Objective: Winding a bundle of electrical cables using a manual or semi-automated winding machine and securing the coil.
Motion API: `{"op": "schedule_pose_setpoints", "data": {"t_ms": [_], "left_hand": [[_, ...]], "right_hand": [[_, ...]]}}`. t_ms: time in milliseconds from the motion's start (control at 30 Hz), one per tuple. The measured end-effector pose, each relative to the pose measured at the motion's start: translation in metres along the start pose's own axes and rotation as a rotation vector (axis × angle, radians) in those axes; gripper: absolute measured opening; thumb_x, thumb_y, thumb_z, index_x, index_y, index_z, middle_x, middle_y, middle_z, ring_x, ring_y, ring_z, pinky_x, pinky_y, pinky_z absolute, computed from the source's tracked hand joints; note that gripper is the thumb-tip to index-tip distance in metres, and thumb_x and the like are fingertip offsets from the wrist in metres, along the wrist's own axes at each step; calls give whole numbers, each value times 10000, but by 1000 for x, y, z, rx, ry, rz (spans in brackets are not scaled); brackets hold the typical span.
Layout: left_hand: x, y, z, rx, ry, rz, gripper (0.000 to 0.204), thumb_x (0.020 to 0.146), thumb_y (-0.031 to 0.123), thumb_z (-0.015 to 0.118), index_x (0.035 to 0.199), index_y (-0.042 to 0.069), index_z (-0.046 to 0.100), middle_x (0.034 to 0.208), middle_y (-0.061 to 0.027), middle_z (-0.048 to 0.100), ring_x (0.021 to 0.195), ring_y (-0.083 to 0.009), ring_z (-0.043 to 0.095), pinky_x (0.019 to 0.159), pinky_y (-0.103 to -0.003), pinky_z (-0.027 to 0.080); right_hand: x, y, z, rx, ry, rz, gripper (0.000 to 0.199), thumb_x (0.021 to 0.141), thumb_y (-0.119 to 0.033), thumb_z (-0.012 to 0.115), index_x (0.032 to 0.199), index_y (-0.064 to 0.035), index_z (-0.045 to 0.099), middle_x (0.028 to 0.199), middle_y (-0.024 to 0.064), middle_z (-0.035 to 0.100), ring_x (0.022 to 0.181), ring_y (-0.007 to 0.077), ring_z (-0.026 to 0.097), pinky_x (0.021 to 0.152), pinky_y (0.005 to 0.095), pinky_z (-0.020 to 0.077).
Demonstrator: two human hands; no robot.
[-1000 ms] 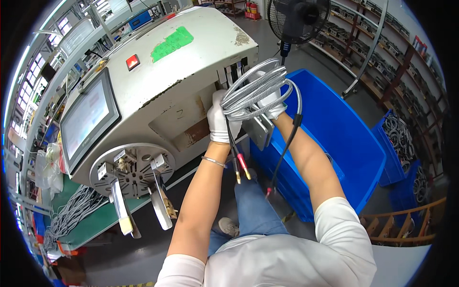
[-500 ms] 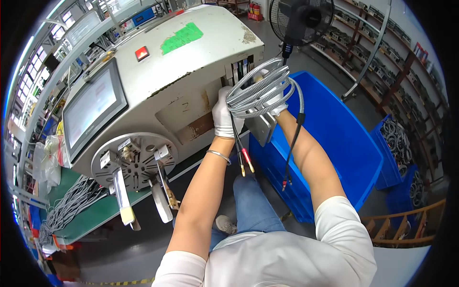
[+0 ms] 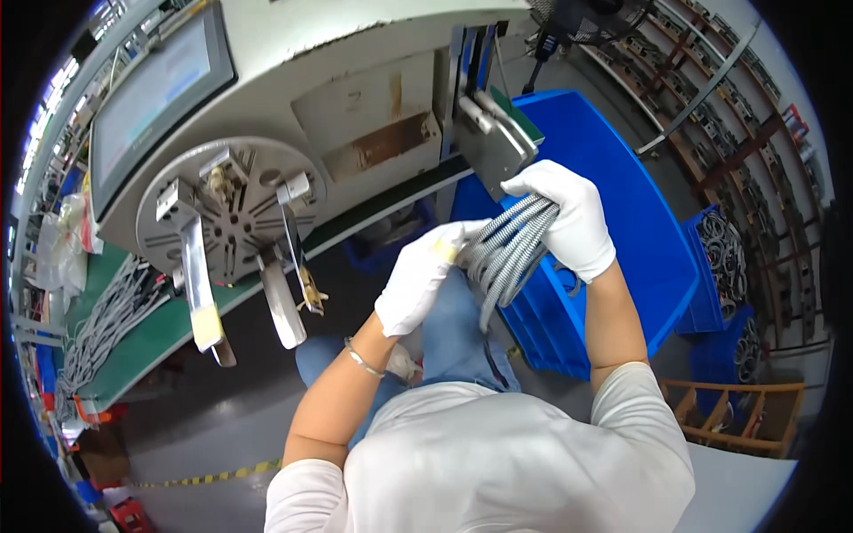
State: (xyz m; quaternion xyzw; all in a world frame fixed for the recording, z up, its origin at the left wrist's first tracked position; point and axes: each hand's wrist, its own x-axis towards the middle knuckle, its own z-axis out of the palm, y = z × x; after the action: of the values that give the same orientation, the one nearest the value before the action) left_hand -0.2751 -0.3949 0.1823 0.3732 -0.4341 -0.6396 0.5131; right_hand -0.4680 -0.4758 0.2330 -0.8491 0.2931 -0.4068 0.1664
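Between my two white-gloved hands hangs a coiled grey braided cable (image 3: 513, 249), in front of my body and by the near-left side of the blue bin. My right hand (image 3: 570, 218) is wrapped over the coil's upper right part. At the coil's left side my left hand (image 3: 419, 277) grips it with fingers closed; the fingertips are slightly blurred. A short black cable end (image 3: 493, 362) dangles below, over my leg. Beyond my hands, metal plates (image 3: 494, 138) stick out from the right end of the machine.
A white machine (image 3: 373, 107) with a screen (image 3: 158, 102) and a round slotted disc (image 3: 233, 213) bearing metal arms stands at left. Grey cables (image 3: 111, 329) lie on the green bench. The large blue bin (image 3: 635, 258) is at right, with smaller cable-filled bins (image 3: 724, 258) beyond.
The coil has come away from the machine's plates, down and toward my body. My hands have moved from beside the plates to either side of the coil.
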Motion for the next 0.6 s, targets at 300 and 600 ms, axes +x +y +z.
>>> {"op": "schedule_pose_setpoints", "data": {"t_ms": [300, 600], "left_hand": [[-44, -12, 7, 1032, 310, 211, 597, 754, 135, 753, 1273, 2, 489, 1048, -84, 640, 940, -136, 608, 841, -297, 489], [-57, 1, -13, 256, 171, -73, 408, 801, -23, 659, 1192, -7, 547, 1089, -78, 624, 1004, -108, 573, 908, -242, 448]], "right_hand": [[-16, -5, 18, 218, -468, 557, 300, 635, 65, 638, 929, 4, 651, 763, 5, 600, 725, 87, 561, 683, 239, 464], [-9, -29, 28, 509, -707, 567, 297, 719, -173, 776, 906, -16, 606, 747, 5, 593, 677, 61, 533, 572, 221, 434]]}}
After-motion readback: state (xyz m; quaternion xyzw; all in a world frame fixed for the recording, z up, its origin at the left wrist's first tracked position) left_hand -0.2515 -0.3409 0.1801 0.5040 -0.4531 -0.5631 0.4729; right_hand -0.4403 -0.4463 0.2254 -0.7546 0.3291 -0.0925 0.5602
